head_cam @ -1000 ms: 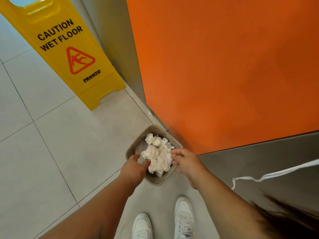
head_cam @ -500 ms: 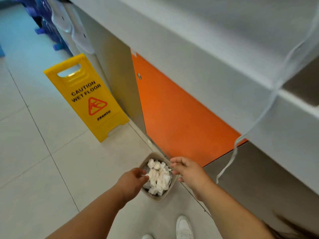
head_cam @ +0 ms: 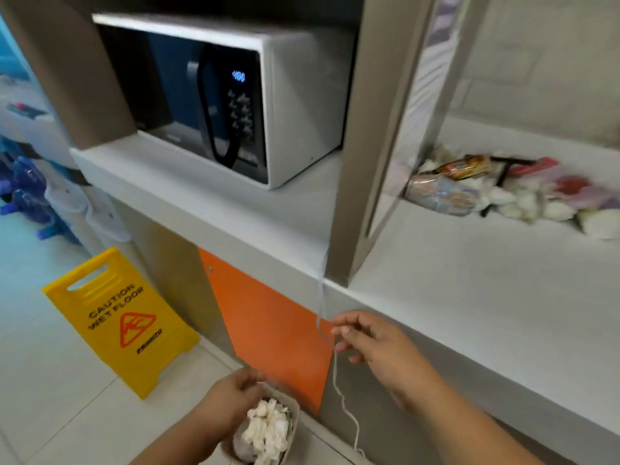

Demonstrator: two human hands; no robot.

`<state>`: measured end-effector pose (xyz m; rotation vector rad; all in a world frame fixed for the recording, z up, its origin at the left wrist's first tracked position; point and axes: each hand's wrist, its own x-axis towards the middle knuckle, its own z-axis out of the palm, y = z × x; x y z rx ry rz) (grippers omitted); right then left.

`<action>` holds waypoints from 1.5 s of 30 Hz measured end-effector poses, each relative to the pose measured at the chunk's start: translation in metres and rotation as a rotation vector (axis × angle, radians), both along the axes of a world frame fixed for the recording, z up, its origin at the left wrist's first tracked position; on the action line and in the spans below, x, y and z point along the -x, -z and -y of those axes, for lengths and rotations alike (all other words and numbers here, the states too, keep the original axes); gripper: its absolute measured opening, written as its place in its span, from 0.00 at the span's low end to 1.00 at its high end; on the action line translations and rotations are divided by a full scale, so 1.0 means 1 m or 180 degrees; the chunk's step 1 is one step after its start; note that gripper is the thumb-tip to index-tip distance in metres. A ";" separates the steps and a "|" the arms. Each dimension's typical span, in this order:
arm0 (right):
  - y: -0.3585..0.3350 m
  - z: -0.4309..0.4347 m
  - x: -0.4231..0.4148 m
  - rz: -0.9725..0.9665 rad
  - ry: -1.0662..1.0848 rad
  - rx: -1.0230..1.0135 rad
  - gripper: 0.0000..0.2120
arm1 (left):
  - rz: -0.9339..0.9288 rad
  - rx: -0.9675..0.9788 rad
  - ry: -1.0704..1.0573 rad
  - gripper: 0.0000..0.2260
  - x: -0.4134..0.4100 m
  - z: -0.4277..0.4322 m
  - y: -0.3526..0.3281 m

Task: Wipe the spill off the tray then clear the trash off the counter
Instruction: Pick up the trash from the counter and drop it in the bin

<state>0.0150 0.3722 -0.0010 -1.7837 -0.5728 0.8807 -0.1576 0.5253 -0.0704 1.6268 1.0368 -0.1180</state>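
Standing at the counter (head_cam: 469, 297) here, looking down past both my hands. My left hand (head_cam: 231, 397) is low, right at the left rim of the little tan bin (head_cam: 295, 417) on the floor tiles. The fingers are curled in toward the rim, but it's blurry down there, so I honestly can't tell if I'm gripping the bin or just hovering over it. The bin is stuffed with crumpled white tissues (head_cam: 268, 427), heaped above the rim.

My right hand (head_cam: 372, 340) is higher, up in front of the counter's front edge, fingers loose and a bit spread, nothing in it. A thin white string (head_cam: 334, 367) dangles right by those fingertips. I can't tell if it touches them or just passes in front.

The trash (head_cam: 496, 193) is up on the counter, well off to the right and back toward the wall. It's a pile of balled-up tissues, a couple of snack wrappers and something red and pink, all bunched together. What looks like a black tray (head_cam: 510, 160) pokes out from under the pile, mostly hidden and too blurry to make out any spill.

Left of that, past a grey post (head_cam: 372, 146), a white microwave (head_cam: 295, 95) sits in its nook with the display lit blue. Below it there's an orange cabinet door (head_cam: 268, 323), and a yellow wet floor sign (head_cam: 117, 320) stands on the tiles further left, well apart from the bin.
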 end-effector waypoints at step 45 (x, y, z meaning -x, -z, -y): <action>-0.068 0.225 -0.433 0.2147 0.1925 0.1254 0.12 | 0.0875 -0.0426 0.1184 0.08 -0.374 0.160 -0.135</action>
